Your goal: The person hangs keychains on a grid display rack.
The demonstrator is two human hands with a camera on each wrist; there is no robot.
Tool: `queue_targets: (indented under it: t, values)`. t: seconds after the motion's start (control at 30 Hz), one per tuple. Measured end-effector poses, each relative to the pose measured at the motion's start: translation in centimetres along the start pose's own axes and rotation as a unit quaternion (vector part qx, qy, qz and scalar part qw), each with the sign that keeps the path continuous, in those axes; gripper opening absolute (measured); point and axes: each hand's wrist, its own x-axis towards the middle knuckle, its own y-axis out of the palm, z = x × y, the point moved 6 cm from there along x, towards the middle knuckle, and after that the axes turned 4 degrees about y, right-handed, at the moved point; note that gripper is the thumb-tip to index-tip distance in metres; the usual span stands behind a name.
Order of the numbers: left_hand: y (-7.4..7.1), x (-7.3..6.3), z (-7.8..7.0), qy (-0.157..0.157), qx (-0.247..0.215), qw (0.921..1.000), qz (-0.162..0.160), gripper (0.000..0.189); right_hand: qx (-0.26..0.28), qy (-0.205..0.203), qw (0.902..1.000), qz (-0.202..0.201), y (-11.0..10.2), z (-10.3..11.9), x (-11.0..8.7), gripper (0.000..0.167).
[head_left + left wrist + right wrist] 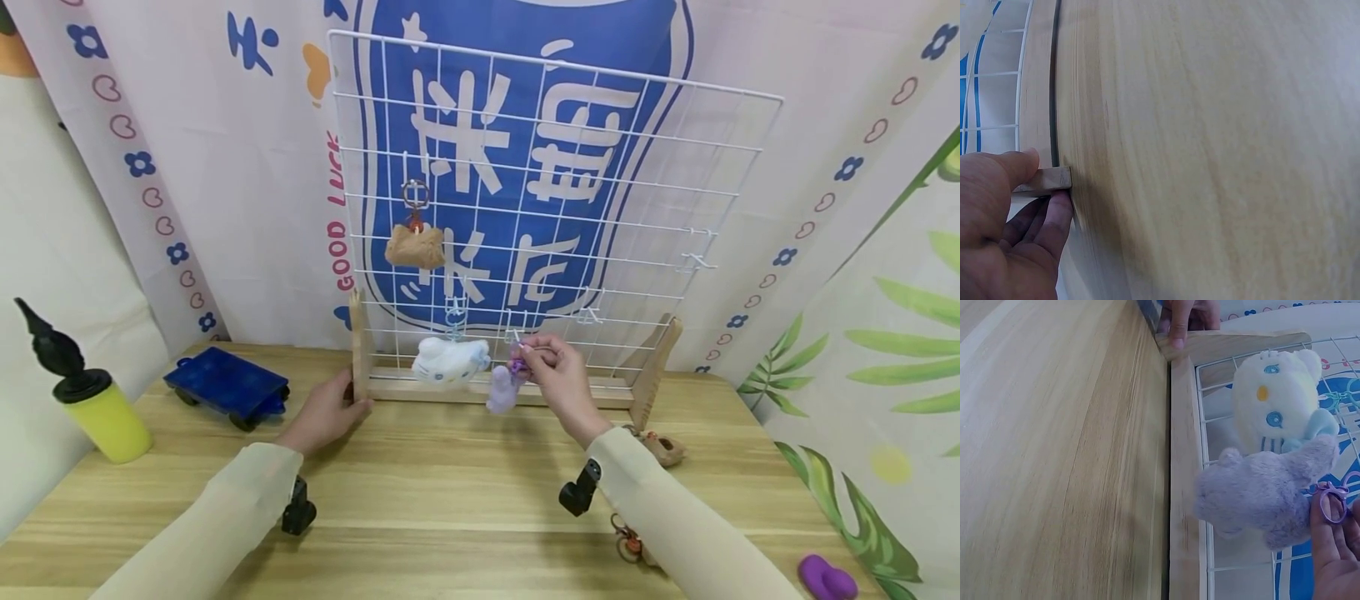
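My left hand (327, 414) grips the left wooden foot (1054, 179) of a white wire grid rack (570, 217), thumb on one side and fingers on the other. My right hand (558, 375) pinches the purple ring clasp of a fuzzy lilac plush keychain (1260, 490), close to a hook (512, 333) low on the grid. The plush dangles below the fingers. Just left of it hangs a white cat-faced plush keychain (447, 360) with a light blue bow. Higher up on the grid, a brown plush keychain (415, 247) hangs by its ring.
On the left of the table (420, 500) are a blue toy cart (227, 385) and a yellow hand pump (108, 421). Brown keychains (663, 450) lie near my right forearm, partly covered by the sleeve. A purple object (827, 577) sits at the front right. More hooks (697, 261) are on the grid's right side.
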Motion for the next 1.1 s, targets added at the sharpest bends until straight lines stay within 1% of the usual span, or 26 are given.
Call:
queue_targets:
  t: [0.17, 0.33, 0.57, 0.8, 1.1]
  values:
    - [0.1, 0.2, 0.2, 0.0, 0.002, 1.0, -0.003, 0.061, 0.002, 0.004, 1.0, 0.005, -0.2, -0.2, 0.0, 0.019]
    - [0.2, 0.2, 0.3, 0.001, 0.001, 1.0, -0.005, 0.061, 0.0, 0.011, 0.9999, -0.001, -0.5, -0.4, -0.2, 0.02]
    - [0.3, 0.2, 0.4, -0.009, 0.0, 1.0, -0.002, 0.06, 0.008, 0.02, 0.9998, 0.003, -1.0, -0.7, -0.4, 0.024]
    - [0.3, 0.1, 0.4, -0.007, 0.003, 1.0, -0.003, 0.061, 0.021, 0.022, 0.9995, 0.009, -1.6, -1.4, -0.7, 0.02]
    - [0.3, 0.3, 0.4, -0.004, 0.001, 1.0, -0.001, 0.061, 0.002, 0.04, 0.9991, 0.016, -2.4, -2.5, -1.3, 0.024]
